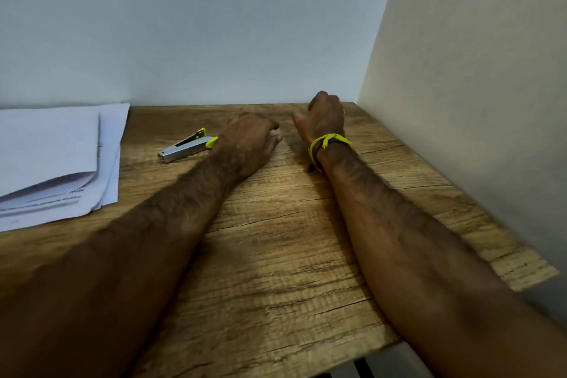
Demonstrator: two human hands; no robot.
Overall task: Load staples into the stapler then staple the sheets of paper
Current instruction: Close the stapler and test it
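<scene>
Wooden worktop [276,255] carries our stapler [187,147] left of centre and the sheets of paper [55,163] at far left, print too blurred to read, while our left hand [251,138] rests relaxed and our right hand [325,120] curls loosely, neither visibly holding anything, so loading has not begun and staples, unseen, come next.

Two bare forearms reach across a wooden surface [276,255]. The left hand [251,138] rests beside a silver-and-yellow stapler [187,147]. The right hand [325,120], fingers curled, wears a yellow wrist thread [326,143]. White paper sheets [55,163] lie far left.
</scene>
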